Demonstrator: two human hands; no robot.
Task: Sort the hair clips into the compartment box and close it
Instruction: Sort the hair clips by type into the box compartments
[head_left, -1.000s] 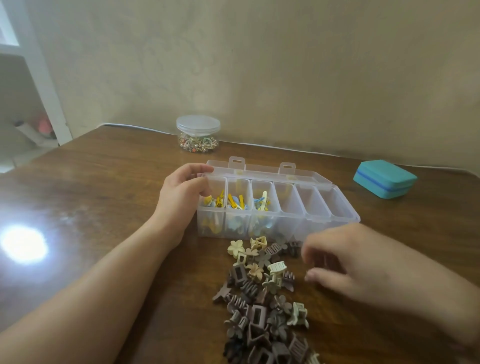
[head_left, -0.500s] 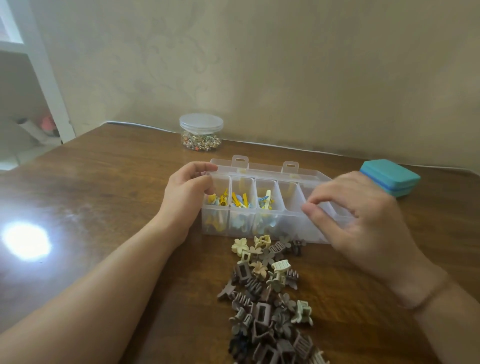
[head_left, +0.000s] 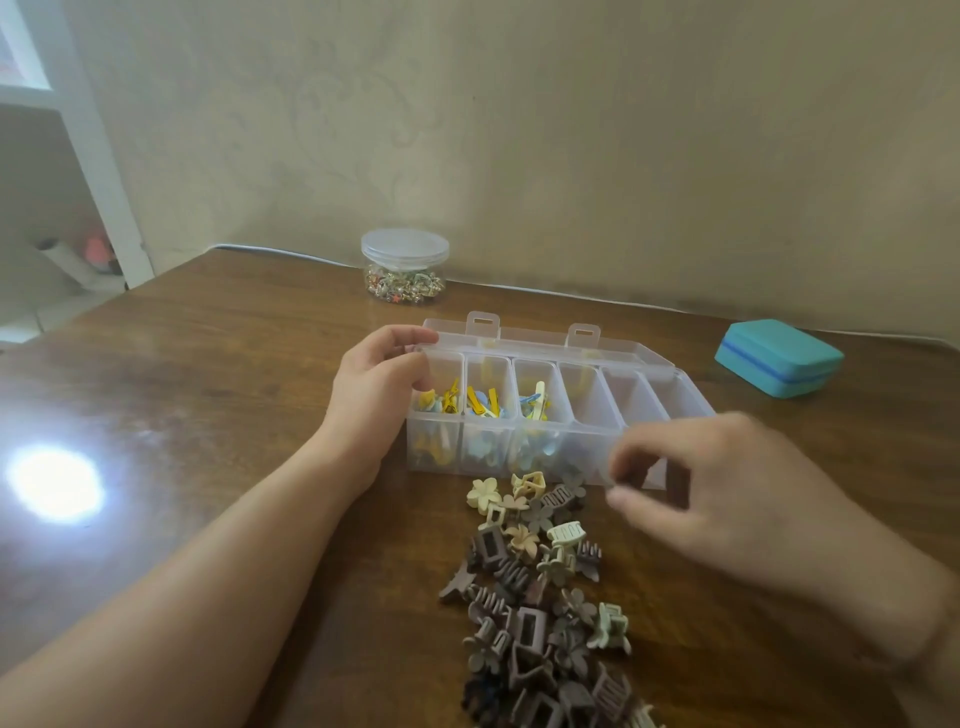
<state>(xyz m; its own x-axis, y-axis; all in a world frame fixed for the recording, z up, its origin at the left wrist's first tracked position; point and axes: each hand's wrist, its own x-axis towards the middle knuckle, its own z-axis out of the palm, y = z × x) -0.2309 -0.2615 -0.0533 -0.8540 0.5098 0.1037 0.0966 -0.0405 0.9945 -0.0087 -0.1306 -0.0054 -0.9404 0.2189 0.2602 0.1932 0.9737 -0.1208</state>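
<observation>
While gripping the compartment box (head_left: 540, 447), left hand (head_left: 376, 387) beside loose hair clips (head_left: 535, 597)

The left hand (head_left: 375, 388) reaches forward on a long, straight arm, fingers curled and thumb up on top, gripping. The right hand (head_left: 727, 499) hangs lower and nearer (it looks blurry), palm down, with its thumb and first finger bent close together but not touching.
</observation>
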